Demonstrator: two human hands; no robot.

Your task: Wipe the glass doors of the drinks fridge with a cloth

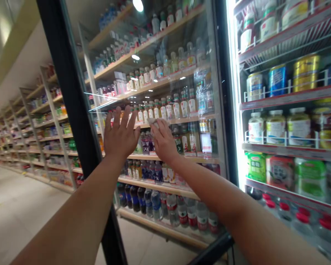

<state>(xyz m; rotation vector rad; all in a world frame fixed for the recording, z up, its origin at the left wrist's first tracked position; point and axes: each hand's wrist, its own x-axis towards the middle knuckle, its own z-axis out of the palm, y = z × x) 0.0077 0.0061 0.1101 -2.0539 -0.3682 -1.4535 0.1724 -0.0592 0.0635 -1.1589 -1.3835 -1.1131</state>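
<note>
A glass door [160,44] with a black frame [71,95] stands swung out in front of me. My left hand [120,134] is raised at the door's left part, its fingers spread and palm towards the glass. To its right, my right hand [164,141] presses a small pale cloth [152,120] to the glass. The fingers curl over it, so only a light edge shows past the fingertips. Through the pane, rows of bottles [156,110] appear behind both hands.
At the right is a lit fridge with wire-fronted shelves [289,97] holding cans [277,79], jars [275,127] and red-capped bottles [302,224]. Stocked store shelves [51,138] run away to the left beside the pale floor [16,198]. A dark bar [213,250] crosses the door's bottom.
</note>
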